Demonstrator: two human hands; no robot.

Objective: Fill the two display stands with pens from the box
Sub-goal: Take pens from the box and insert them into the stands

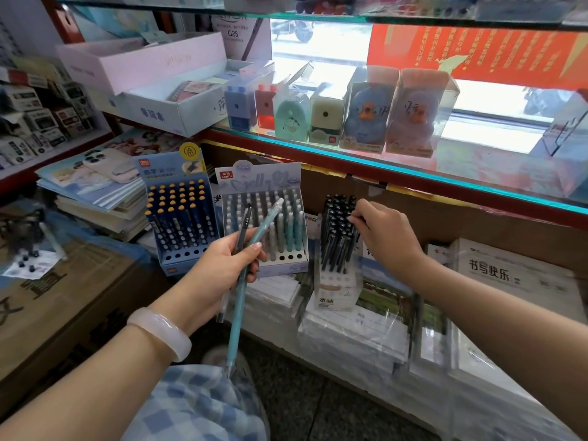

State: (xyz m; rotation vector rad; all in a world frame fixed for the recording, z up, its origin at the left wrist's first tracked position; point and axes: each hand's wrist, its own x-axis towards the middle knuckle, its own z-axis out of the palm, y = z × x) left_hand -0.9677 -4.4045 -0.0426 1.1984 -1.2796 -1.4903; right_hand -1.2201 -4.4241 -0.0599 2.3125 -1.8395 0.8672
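The left hand curls its fingers around two slim pens: a long, frosted teal pen slanting from upper right down towards the checked cloth, and a shorter dark pen beside it. A smooth, pale bangle circles that wrist. The right hand reaches to the black pens packed upright in a clear plastic box, fingertips pinched at one cap. Between the hands stands the grey-blue cardboard stand, its rows of round holes mostly filled with pastel pens, the front row open. Just left is the dark blue stand, holding navy pens with yellow tips, front holes bare. Both sit on stacked glossy notebooks.
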